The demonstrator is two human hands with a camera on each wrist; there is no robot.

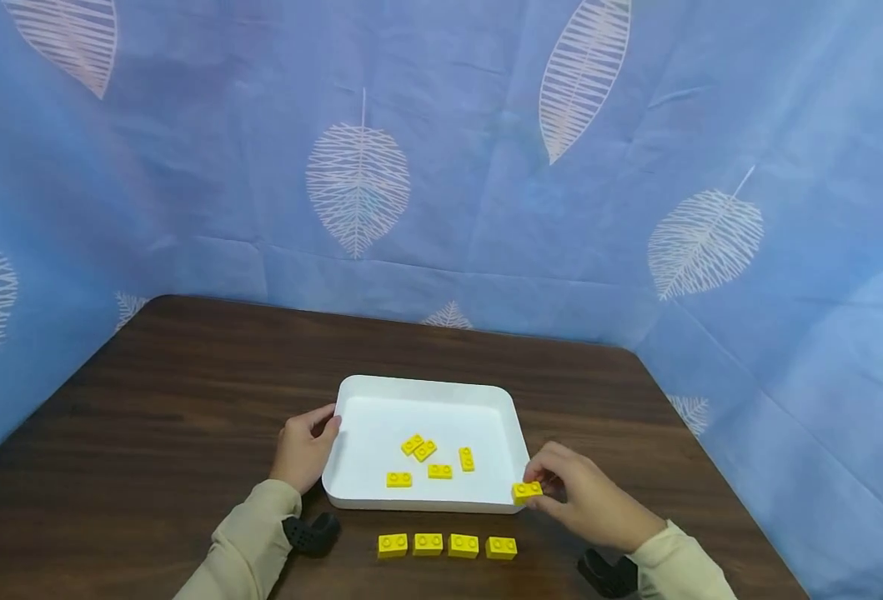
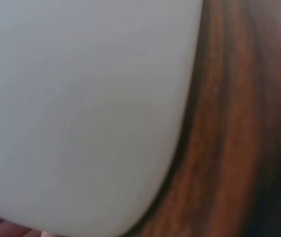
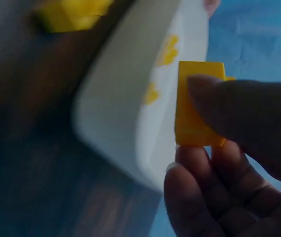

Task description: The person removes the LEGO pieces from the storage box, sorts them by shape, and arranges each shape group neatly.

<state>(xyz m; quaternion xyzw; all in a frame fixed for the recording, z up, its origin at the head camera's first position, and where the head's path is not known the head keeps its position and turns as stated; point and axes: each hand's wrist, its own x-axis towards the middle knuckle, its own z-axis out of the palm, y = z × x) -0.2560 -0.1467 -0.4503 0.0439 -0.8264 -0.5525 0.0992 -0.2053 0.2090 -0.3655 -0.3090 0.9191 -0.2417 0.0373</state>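
Observation:
My right hand [image 1: 587,500] pinches a yellow toy brick [image 1: 527,492] at the near right corner of the white tray [image 1: 426,400]. In the right wrist view, the thumb lies across one face of that brick [image 3: 192,118], with fingers beneath it. On the tray's left side, my left hand [image 1: 306,450] grips the rim between thumb and fingers. Several yellow bricks [image 1: 439,472] lie scattered inside the tray, two of them touching. The tray's wall [image 2: 91,118] fills most of the left wrist view, which shows only a sliver of fingers.
Nearer than the tray, several more yellow bricks [image 1: 428,545] stand in a spaced row on the dark wooden table [image 1: 186,417]. A blue leaf-patterned curtain [image 1: 449,208] hangs behind and beside the table. Each wrist wears a black strap device [image 1: 312,534].

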